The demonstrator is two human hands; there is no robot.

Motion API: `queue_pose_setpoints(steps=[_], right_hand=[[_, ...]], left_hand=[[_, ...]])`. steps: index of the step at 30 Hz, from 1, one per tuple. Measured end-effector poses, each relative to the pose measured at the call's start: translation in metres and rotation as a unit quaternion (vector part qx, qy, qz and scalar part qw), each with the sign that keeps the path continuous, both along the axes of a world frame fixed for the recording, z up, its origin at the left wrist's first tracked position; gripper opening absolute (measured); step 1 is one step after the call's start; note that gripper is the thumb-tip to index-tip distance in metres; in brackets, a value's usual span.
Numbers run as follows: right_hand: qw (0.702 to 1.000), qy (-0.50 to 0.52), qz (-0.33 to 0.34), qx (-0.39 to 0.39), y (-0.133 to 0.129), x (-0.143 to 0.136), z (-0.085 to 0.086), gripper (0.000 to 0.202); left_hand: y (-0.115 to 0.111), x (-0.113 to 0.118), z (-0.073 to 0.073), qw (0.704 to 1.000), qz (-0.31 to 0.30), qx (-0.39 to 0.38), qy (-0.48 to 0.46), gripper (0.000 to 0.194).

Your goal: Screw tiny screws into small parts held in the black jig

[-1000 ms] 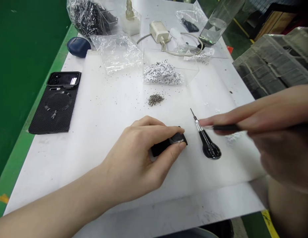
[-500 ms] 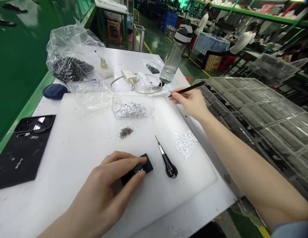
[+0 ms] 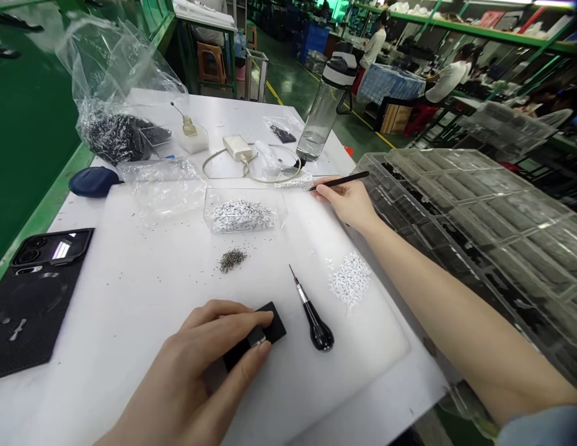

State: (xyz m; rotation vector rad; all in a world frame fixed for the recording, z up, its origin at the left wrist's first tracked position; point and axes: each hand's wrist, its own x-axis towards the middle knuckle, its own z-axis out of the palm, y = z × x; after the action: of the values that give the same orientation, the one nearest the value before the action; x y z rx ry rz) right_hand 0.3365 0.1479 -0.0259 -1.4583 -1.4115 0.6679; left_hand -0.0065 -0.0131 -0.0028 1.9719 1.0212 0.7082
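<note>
Black block (image 3: pixel 274 321) lies on the white mat (image 3: pixel 144 310); upon it, the left hand (image 3: pixel 190 362) pinches one small dark piece (image 3: pixel 256 336). The right hand (image 3: pixel 351 201) is grasping a thin black tool (image 3: pixel 347 179).

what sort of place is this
Probably a workshop or factory floor: a screwdriver lies near a heap of tiny metal bits on the table, and beyond the aisle another person sits near a long shelf.
</note>
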Motion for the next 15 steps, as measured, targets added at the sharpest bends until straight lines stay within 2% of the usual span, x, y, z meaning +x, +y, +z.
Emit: queue_pose_setpoints(steps=[3, 5, 7, 9, 12, 15], right_hand=[[0.999, 0.017, -0.034, 0.038, -0.020, -0.009, 0.019, 0.008], [0.996, 0.025, -0.044, 0.067, -0.047, -0.027, 0.036, 0.011], [0.997, 0.014, -0.004, 0.081, -0.080, -0.055, 0.052, 0.012], [0.997, -0.004, 0.057, 0.050, -0.112, -0.085, 0.059, 0.012], [0.990, -0.011, 0.138, -0.009, -0.138, -0.121, 0.050, 0.014], [0.988, -0.025, 0.143, -0.046, -0.140, -0.136, 0.031, 0.015]], left_hand=[[-0.001, 0.002, 0.004, 1.000, 0.012, -0.019, -0.009, 0.023], [-0.001, 0.004, 0.008, 0.999, 0.015, -0.033, -0.013, 0.023], [-0.002, 0.006, 0.011, 0.999, 0.004, -0.041, -0.014, 0.024], [-0.002, 0.006, 0.013, 0.999, -0.004, -0.044, -0.017, 0.025], [-0.002, 0.006, 0.012, 0.999, -0.009, -0.037, -0.025, 0.025], [-0.001, 0.007, 0.008, 0.999, -0.022, -0.021, -0.040, 0.023]])
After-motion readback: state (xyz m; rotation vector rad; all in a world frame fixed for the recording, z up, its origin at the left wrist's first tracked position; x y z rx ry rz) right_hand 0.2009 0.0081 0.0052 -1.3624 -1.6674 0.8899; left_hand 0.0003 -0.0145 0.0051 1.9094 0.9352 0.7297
